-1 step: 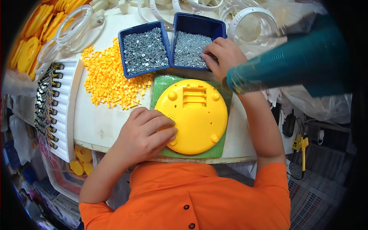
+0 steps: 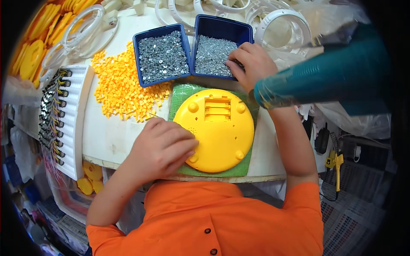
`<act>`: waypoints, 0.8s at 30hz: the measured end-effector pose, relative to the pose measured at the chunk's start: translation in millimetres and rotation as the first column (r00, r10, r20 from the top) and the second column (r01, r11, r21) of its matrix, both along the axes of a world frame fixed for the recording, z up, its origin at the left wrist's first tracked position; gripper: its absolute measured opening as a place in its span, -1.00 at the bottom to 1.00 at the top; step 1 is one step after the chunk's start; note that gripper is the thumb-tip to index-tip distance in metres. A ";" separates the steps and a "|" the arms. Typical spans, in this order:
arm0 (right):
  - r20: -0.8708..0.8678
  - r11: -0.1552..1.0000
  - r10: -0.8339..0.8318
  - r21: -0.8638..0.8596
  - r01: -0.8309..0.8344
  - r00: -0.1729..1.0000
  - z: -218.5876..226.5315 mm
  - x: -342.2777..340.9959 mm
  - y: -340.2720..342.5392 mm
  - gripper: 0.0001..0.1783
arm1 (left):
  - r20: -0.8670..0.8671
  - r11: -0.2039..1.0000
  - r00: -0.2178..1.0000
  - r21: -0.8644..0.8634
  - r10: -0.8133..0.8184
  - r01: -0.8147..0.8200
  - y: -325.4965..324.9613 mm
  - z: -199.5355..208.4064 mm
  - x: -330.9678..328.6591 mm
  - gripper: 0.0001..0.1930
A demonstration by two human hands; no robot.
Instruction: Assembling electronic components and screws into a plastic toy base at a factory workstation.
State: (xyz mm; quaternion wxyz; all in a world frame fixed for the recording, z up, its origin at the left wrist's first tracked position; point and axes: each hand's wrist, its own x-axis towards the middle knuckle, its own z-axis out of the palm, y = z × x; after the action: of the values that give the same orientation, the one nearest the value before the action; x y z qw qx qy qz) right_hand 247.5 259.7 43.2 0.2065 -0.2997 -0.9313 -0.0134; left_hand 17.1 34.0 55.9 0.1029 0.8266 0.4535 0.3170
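Note:
A round yellow plastic housing [image 2: 213,145] lies on a green mat [image 2: 179,96], its battery compartment uppermost at the far side. My left hand [image 2: 160,147] grips its left edge, fingers together over the top and thumb low. At the far right, my right hand [image 2: 252,62] dips its bent fingertips into a blue bin [image 2: 222,25] of small silver screws [image 2: 211,53]. Whether a screw is between them is hidden. A teal power tool [image 2: 316,79], resembling an electric screwdriver, reaches in from the right over my right wrist.
Left of the screws stands another blue bin of washer-headed screws [image 2: 162,55]. Small yellow plastic pieces [image 2: 126,85] are heaped beside it. A white foam tray [image 2: 79,123] with wired parts sits left; white rings [image 2: 284,30] lie at the back. A yellow-handled tool [image 2: 337,162] hangs right.
The teal tool's nose has shifted slightly down and right. The whole view has moved a little; both hands keep their places.

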 end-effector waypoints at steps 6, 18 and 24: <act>-0.077 0.988 -0.045 -0.149 0.033 0.996 22.9 -3.8 -19.8 -0.88 | 0.111 0.983 0.986 0.119 0.127 -0.140 93.1 3.3 -0.8 -0.82; -0.220 0.943 -0.024 -0.329 -0.051 0.975 2.5 7.3 -5.0 -0.82 | -0.015 0.947 0.968 0.214 0.250 -0.241 163.7 -26.6 7.3 -0.89; -0.109 0.988 0.014 -0.151 -0.030 0.994 8.5 0.1 -7.3 -0.86 | 0.081 0.960 0.966 0.119 0.245 -0.254 154.9 -12.9 7.9 -0.91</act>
State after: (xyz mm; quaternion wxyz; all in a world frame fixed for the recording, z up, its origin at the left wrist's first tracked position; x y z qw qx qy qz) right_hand 247.6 252.4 51.7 0.2329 -0.3046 -0.9204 0.0760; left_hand 25.0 189.0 43.0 0.0235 0.7569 0.5292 0.3827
